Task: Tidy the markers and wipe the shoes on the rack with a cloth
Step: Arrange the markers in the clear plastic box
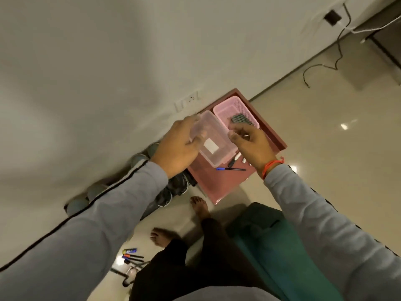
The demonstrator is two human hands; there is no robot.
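Note:
My left hand (180,148) grips the left side of a clear plastic box (213,144) held just above a dark red cabinet top (219,185). My right hand (249,140) is at the box's right edge with curled fingers; what it pinches is unclear. A blue-capped pen (231,169) and a black-and-white marker (234,160) lie on the cabinet top below the box. Several more markers (132,256) lie on the floor at the lower left. Dark shoes (173,190) sit on a low rack left of the cabinet, partly hidden by my left arm.
A pink basket (243,109) with a dark patterned item inside stands on the cabinet's far end. A green cloth-like object (275,242) is by my right leg. My bare feet (199,205) stand on glossy tile. A loose black cable (319,68) trails at the far right.

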